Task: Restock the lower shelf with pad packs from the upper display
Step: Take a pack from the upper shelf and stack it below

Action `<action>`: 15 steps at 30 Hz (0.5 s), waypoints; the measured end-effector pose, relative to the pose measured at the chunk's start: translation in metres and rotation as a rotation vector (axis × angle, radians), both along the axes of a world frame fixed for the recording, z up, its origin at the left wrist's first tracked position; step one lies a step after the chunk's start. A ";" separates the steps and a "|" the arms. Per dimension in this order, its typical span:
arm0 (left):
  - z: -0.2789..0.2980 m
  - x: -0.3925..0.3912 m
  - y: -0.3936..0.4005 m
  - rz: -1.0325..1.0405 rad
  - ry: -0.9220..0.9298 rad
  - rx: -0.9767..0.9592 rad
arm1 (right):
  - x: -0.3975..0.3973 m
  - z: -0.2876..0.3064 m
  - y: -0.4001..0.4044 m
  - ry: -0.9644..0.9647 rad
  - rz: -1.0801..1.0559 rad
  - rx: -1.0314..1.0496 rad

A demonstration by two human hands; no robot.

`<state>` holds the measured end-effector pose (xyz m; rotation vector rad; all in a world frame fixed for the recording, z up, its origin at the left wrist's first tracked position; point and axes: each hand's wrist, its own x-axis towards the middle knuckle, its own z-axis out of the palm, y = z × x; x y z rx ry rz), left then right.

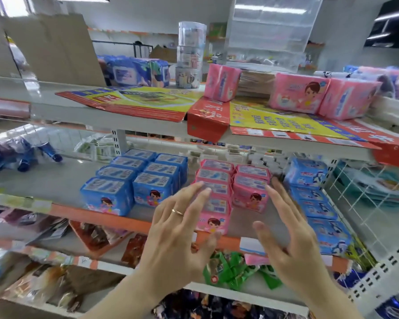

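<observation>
On the grey lower shelf (62,180) with its orange front strip stand two rows of pink plastic pad packs (250,194): four in the left row, two in the right, six counted. To their left sit two rows of blue plastic pad packs (115,194), seven visible, and to the right a row of four light-blue packs (318,210) beside a white wire divider (364,203). The upper shelf (106,111) holds three more pink packs (295,93) lying on flattened red-and-yellow printed cardboard (274,120), with dark-blue wipe packs (136,72) and stacked clear round plastic tubs (190,56) further back.

The left hand (182,229), wearing a thin gold ring (177,212), hovers with fingers spread and empty over the left pink row, covering part of its front packs. The right hand (290,231) is likewise spread wide, holding nothing, in front of the gap between the pink and light-blue packs. Whether either hand touches a pack cannot be told.
</observation>
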<state>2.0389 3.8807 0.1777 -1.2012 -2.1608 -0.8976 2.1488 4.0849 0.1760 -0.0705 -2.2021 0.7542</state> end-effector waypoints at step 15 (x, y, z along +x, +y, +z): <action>0.073 0.005 -0.006 -0.111 0.149 0.055 | 0.036 0.071 -0.038 0.115 -0.090 0.147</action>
